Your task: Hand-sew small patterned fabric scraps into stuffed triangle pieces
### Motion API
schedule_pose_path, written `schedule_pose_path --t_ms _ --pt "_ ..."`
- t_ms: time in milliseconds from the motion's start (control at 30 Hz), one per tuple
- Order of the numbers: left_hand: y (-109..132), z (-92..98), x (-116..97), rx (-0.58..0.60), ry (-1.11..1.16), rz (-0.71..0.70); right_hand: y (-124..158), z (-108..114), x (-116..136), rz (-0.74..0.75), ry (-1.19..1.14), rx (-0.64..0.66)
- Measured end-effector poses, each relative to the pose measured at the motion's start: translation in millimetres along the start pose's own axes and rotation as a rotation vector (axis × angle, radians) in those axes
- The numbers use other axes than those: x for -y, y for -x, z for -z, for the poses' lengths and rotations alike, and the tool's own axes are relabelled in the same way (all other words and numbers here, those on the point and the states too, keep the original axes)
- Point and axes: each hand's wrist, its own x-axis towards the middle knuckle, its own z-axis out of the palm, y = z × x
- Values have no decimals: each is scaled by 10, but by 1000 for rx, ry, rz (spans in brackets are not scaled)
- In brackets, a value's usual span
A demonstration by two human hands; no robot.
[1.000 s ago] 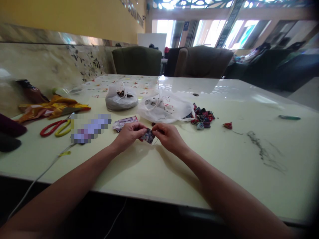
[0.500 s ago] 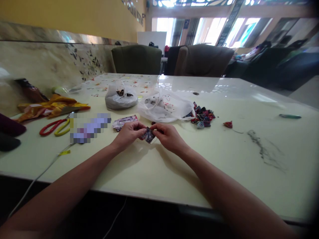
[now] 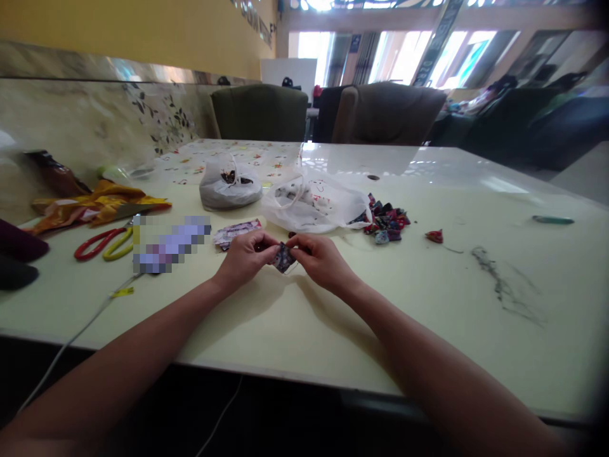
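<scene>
Between my two hands is a small dark patterned piece of fabric [image 3: 284, 259], held just above the table. My left hand [image 3: 248, 257] pinches its left edge between thumb and fingers. On the other side, my right hand [image 3: 321, 259] grips the upper right edge in a pinch. Behind my left hand lies a stack of printed fabric pieces [image 3: 236, 233]. A heap of small patterned fabric pouches [image 3: 387, 219] sits beyond my right hand, and a single red pouch [image 3: 434, 236] with a thread lies farther right.
Two plastic bags, a grey one [image 3: 231, 192] and a white one [image 3: 316, 203], stand beyond my hands. Red and yellow handled scissors [image 3: 107, 244] and golden cloth [image 3: 102, 203] lie left. Tangled thread [image 3: 499, 285] and a green pen-like object [image 3: 552, 220] are right.
Both hands stay in nearly the same place. The fabric piece has turned slightly between the fingers, and the pale lower corner seen before shows less now.
</scene>
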Motion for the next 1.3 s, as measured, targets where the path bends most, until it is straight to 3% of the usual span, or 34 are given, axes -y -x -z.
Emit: schedule_pose_path --t_ms 133,433,633,1300 --pt "14 -10 -18 -10 19 4 6 -10 2 13 -11 -23" --pt "-1 -40 64 35 357 214 13 -22 -16 3 -40 -41" --pt "-1 -42 65 51 472 281 6 -31 -41 12 -74 -46" --pt "-12 -30 54 106 734 408 -31 -74 -134 -145 -629 7"
